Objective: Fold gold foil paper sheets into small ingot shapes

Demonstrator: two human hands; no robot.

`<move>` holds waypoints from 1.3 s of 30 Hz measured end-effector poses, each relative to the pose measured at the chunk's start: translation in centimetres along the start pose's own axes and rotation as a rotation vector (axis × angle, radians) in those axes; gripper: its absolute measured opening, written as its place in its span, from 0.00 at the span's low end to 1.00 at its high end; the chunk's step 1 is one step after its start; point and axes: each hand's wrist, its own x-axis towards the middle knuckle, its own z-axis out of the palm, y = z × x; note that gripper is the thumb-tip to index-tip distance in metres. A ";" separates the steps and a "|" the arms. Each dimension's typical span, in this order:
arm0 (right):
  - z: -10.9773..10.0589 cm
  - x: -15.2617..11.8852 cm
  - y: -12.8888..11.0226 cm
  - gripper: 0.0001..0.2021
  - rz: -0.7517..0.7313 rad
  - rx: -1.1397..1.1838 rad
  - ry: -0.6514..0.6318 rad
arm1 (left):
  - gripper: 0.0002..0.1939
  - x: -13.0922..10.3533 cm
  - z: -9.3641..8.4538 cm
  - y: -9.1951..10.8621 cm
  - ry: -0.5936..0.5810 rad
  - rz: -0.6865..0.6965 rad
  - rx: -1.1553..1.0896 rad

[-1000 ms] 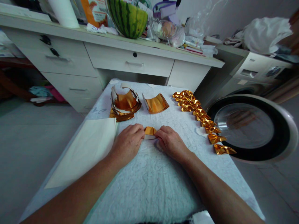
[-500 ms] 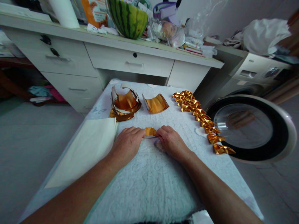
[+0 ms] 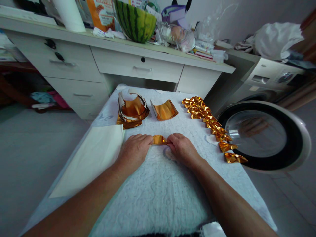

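Observation:
Between my hands is a strip of folded gold foil paper (image 3: 159,140), held just over the cloth-covered table (image 3: 158,191). My left hand (image 3: 137,148) is closed on its left end, and my right hand (image 3: 181,146) pinches its right end, which looks narrowed at the fingertips. The thumbs are mostly hidden. Beyond my hands lies a small stack of curved gold foil sheets (image 3: 166,110). Left of it sits a larger curled pile of gold sheets (image 3: 133,108) with pale backs. Along the table's right side runs a row of several folded gold foil pieces (image 3: 207,117).
A pale paper sheet (image 3: 91,158) lies at the table's left. White drawers (image 3: 140,64) stand behind, with a cut watermelon (image 3: 134,21) and bags on top. To the right, the open round door of a washing machine (image 3: 261,135) stands close to the table edge.
My right hand has shifted slightly right, and the right end of the foil strip now looks pinched narrower. My left hand has barely moved.

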 end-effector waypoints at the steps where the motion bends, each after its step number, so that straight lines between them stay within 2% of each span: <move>1: 0.0 0.0 0.0 0.04 -0.013 0.016 0.004 | 0.05 0.1 0.0 0.0 -0.003 -0.002 -0.007; 12: 0.7 0.0 0.6 0.06 -0.140 0.263 0.135 | 0.06 -0.2 0.0 0.0 0.016 -0.012 -0.102; 20: 0.8 -0.1 0.4 0.10 -0.216 0.358 0.126 | 0.04 -0.2 0.4 -0.4 0.019 0.002 -0.124; 25: 0.7 -0.1 0.4 0.09 -0.182 0.369 0.125 | 0.04 -0.3 0.4 -0.5 0.014 0.001 -0.090; 33: 0.8 0.1 -0.3 0.06 -0.039 0.337 0.108 | 0.07 -0.2 0.4 -0.2 -0.044 -0.037 0.031; 39: 0.8 0.3 -1.0 0.05 0.022 0.296 0.099 | 0.08 -0.4 0.8 -0.4 -0.007 -0.054 0.133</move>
